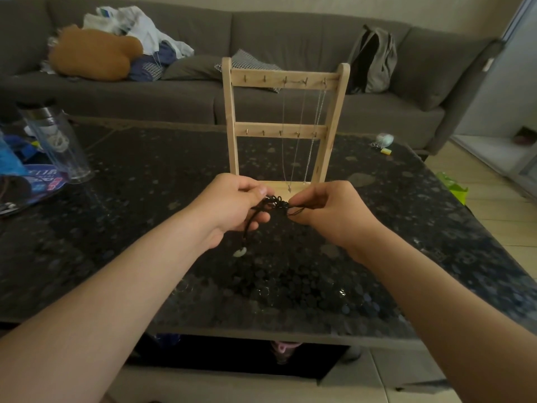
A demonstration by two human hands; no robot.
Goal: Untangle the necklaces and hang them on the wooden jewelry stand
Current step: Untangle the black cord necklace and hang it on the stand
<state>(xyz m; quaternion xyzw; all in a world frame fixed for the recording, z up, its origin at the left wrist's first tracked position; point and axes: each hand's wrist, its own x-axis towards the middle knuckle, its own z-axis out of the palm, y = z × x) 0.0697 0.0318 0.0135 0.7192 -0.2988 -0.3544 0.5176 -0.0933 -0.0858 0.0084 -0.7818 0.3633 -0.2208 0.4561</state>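
Home living rm: grey sofa (261, 91) w/ laundry (139, 33), coffee table (145, 228).

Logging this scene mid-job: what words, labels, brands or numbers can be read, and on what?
Nothing reads clearly.
Blue printed item at far left: white and pink lettering, too blurred to read.
Clear bottle, wooden jewelry stand, black cord necklace: no text visible.

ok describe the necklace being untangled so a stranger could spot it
Above the dark speckled coffee table, before the wooden jewelry stand, the left hand and right hand pinch a tangled black cord necklace. Unlike the thin silver chains hung on the stand, it carries a pale ring pendant.
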